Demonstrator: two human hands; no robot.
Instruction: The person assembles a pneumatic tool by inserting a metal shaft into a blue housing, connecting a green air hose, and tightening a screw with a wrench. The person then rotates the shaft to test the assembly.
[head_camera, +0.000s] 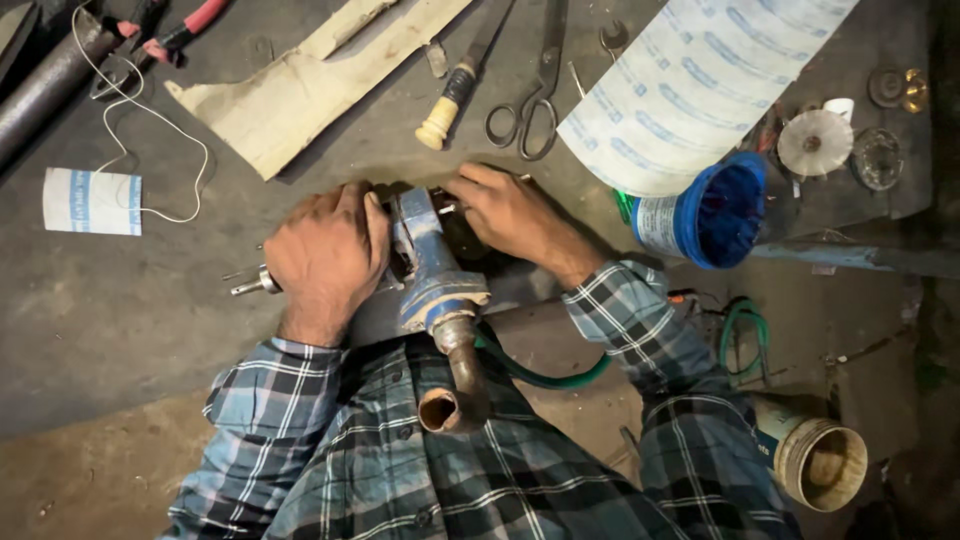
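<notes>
A blue bench vise (432, 272) is fixed at the front edge of a dark workbench (120, 310). My left hand (325, 255) rests on its left side, fingers curled over the top, beside a small metal handle (252, 283) that sticks out to the left. My right hand (512, 212) reaches to the vise jaws from the right, fingertips pinching something small there that I cannot make out. A rusty pipe (452, 385) juts from the vise toward my body.
On the bench behind lie scissors (535, 95), a file with a pale handle (455, 90), a cardboard strip (300, 85), red-handled pliers (175, 35), white string (140, 110) and a rolled printed sheet (690, 80). A blue can (705, 215) and a tin (815, 455) stand at the right.
</notes>
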